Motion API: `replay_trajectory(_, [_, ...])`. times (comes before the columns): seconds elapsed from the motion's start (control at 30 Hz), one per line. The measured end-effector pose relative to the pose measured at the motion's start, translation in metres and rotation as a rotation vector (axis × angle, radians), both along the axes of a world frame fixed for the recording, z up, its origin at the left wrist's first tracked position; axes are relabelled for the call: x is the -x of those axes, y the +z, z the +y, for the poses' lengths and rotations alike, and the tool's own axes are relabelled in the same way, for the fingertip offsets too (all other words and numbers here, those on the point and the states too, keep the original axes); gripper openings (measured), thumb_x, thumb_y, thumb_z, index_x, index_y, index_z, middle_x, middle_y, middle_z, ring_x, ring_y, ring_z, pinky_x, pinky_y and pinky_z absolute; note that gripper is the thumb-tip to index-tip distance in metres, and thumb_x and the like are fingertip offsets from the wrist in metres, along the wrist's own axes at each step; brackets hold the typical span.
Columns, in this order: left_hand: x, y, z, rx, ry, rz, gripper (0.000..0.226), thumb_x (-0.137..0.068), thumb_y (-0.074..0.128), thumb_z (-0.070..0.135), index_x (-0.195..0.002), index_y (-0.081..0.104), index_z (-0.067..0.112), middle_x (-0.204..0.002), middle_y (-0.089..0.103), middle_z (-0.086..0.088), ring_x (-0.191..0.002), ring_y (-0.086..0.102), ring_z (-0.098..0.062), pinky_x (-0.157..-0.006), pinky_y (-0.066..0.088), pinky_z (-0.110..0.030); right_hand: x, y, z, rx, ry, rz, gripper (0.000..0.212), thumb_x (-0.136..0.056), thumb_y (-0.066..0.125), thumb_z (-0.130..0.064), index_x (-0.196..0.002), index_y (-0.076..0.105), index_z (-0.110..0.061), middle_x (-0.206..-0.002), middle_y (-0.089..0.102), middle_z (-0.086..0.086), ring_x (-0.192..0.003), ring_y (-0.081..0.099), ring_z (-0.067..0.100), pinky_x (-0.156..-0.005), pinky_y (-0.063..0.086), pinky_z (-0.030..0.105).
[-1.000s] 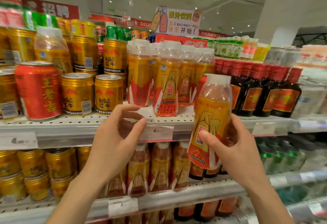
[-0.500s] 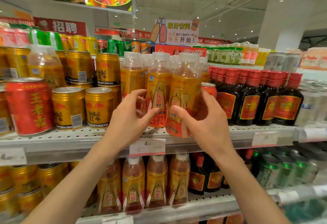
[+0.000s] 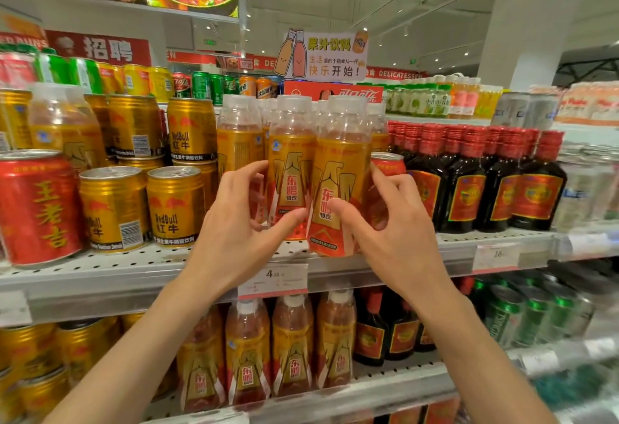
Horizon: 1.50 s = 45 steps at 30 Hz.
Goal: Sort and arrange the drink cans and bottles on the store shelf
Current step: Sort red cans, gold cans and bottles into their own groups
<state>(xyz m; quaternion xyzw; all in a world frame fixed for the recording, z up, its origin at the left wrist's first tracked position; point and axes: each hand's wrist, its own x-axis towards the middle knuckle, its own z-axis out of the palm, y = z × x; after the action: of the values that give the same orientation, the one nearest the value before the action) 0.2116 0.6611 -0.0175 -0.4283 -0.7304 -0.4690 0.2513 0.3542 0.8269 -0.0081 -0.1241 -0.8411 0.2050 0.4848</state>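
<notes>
Now the right hand [image 3: 395,232] grips the yellow bottle [image 3: 338,189], the left hand [image 3: 241,219] pinches its neighbour bottle [image 3: 289,182]; next, I'd guess, squaring both labels forward.

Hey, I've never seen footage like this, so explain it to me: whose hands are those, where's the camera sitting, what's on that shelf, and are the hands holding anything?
There is no machine here: a person is tidying a store shelf, and a wide-angle camera worn on their head looks forward and down at their own hands.

The left hand has thumb and fingers around one yellow bottle with a clear cap. The right hand grips the neighbouring yellow bottle at the shelf's front edge. It looks tilted; I cannot tell whether its base fully rests on the shelf.

To the left stand gold cans and a red can; to the right, dark bottles with red caps. A price tag hangs below, above a lower shelf with more yellow bottles.
</notes>
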Motion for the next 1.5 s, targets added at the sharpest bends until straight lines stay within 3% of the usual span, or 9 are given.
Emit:
replay_trajectory(0.2, [-0.011, -0.001, 0.007, 0.067, 0.0, 0.074, 0.107, -0.065, 0.067, 0.082, -0.153, 0.022, 0.041, -0.164, 0.01, 0.005, -0.151, 0.022, -0.021, -0.113, 0.037, -0.048, -0.013, 0.017, 0.03, -0.102, -0.134, 0.086, 0.052, -0.095, 0.062, -0.042, -0.14, 0.051, -0.018, -0.126, 0.048, 0.001, -0.111, 0.057, 0.018, -0.093, 0.053, 0.035])
replay_trajectory(0.37, [-0.016, -0.01, 0.021, 0.045, 0.03, 0.209, 0.085, -0.073, 0.068, 0.077, -0.144, 0.049, 0.035, -0.169, 0.0, -0.003, -0.156, -0.001, -0.017, -0.122, 0.018, -0.045, -0.002, 0.017, 0.037, -0.077, -0.11, -0.056, 0.057, -0.088, 0.073, -0.036, -0.134, 0.041, -0.022, -0.129, 0.05, 0.002, -0.105, 0.059, 0.02, -0.081, 0.05, 0.028])
replay_trajectory(0.47, [-0.015, -0.012, 0.022, 0.054, 0.052, 0.309, 0.076, -0.078, 0.063, 0.075, -0.138, 0.059, 0.028, -0.169, 0.006, -0.009, -0.157, 0.003, -0.024, -0.123, 0.017, -0.047, -0.006, 0.017, 0.039, 0.018, -0.017, -0.023, 0.052, -0.088, 0.074, -0.035, -0.12, 0.033, -0.027, -0.116, 0.057, 0.0, -0.092, 0.062, 0.018, -0.066, 0.044, 0.016])
replay_trajectory(0.63, [-0.016, -0.011, 0.024, 0.065, 0.111, 0.432, 0.075, -0.085, 0.059, 0.072, -0.14, 0.06, 0.021, -0.168, 0.012, -0.017, -0.157, 0.006, -0.032, -0.124, 0.01, -0.046, -0.016, 0.018, 0.042, 0.137, 0.083, 0.045, 0.052, -0.086, 0.076, -0.037, -0.114, 0.032, -0.033, -0.108, 0.055, -0.017, -0.089, 0.067, 0.011, -0.074, 0.06, 0.038])
replay_trajectory(0.8, [-0.023, -0.008, 0.038, 0.131, 0.279, 0.564, 0.077, -0.087, 0.056, 0.07, -0.135, 0.062, 0.011, -0.165, 0.019, -0.021, -0.156, 0.012, -0.036, -0.125, 0.012, -0.055, -0.035, 0.02, 0.045, 0.198, 0.097, 0.043, 0.052, -0.087, 0.075, -0.039, -0.118, 0.034, -0.032, -0.109, 0.044, -0.024, -0.092, 0.056, -0.015, -0.069, 0.047, 0.011])
replay_trajectory(0.93, [-0.029, -0.008, 0.055, 0.204, 0.358, 0.595, 0.077, -0.089, 0.05, 0.072, -0.134, 0.063, 0.01, -0.165, 0.02, -0.022, -0.155, 0.013, -0.037, -0.124, 0.014, -0.057, -0.046, 0.02, 0.047, 0.192, 0.103, 0.031, 0.052, -0.087, 0.075, -0.039, -0.119, 0.035, -0.03, -0.111, 0.044, -0.026, -0.092, 0.044, -0.034, -0.066, 0.043, 0.007])
replay_trajectory(1.2, [-0.024, -0.006, 0.036, -0.036, 0.141, 0.348, 0.064, -0.09, 0.071, 0.04, -0.146, 0.05, 0.017, -0.164, 0.022, -0.014, -0.153, 0.019, -0.03, -0.123, 0.023, -0.047, -0.05, 0.018, 0.043, 0.207, 0.159, 0.037, 0.052, -0.087, 0.077, -0.034, -0.12, 0.036, -0.03, -0.113, 0.045, -0.025, -0.093, 0.047, -0.031, -0.067, 0.043, -0.002])
replay_trajectory(1.33, [-0.016, -0.007, 0.021, 0.002, 0.11, 0.071, 0.082, -0.091, 0.071, 0.031, -0.159, 0.024, 0.026, -0.155, 0.038, -0.005, -0.139, 0.043, -0.021, -0.111, 0.045, -0.046, -0.051, 0.019, 0.039, 0.217, 0.174, 0.043, 0.052, -0.086, 0.076, -0.037, -0.119, 0.036, -0.033, -0.114, 0.048, -0.023, -0.095, 0.051, -0.025, -0.067, 0.049, 0.004])
replay_trajectory(1.5, [-0.014, -0.006, 0.029, 0.038, 0.073, 0.167, 0.081, -0.09, 0.072, 0.027, -0.157, 0.027, 0.028, -0.142, 0.046, -0.003, -0.125, 0.053, -0.019, -0.097, 0.055, -0.043, -0.053, 0.018, 0.035, 0.243, 0.206, 0.043, 0.051, -0.084, 0.078, -0.038, -0.117, 0.039, -0.034, -0.115, 0.058, -0.009, -0.099, 0.062, 0.003, -0.077, 0.055, 0.023])
